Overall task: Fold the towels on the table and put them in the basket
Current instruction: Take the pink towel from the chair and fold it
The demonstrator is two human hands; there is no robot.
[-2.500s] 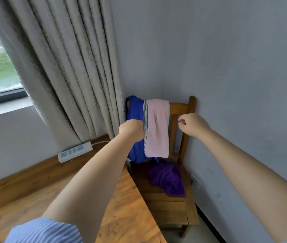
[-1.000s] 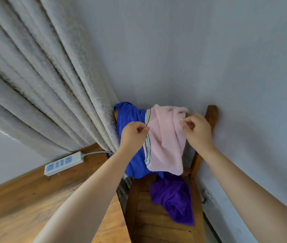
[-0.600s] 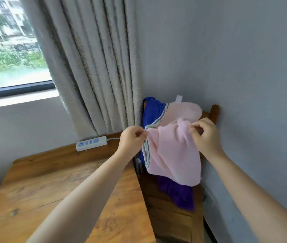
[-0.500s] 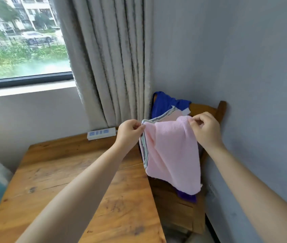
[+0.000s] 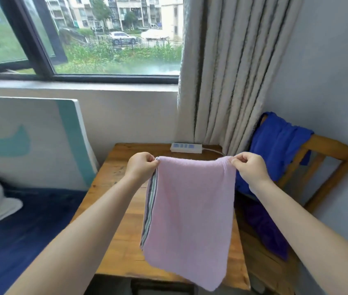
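- Pinching the pink towel's [image 5: 190, 213] top corners, left hand [image 5: 141, 167] and right hand [image 5: 248, 168] suspend it above the counter [image 5: 115, 209].
- Beyond the right grip, a blue towel [image 5: 275, 150] drapes a chair [image 5: 328, 150]; a purple towel [image 5: 264, 228] lies below.

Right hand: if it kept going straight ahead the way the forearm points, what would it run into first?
The right hand, pinching the pink towel's corner, points forward and slightly left. Beyond it the power strip's cable and the curtain lie closest in line. Depth is unclear, but the curtain looks likeliest.
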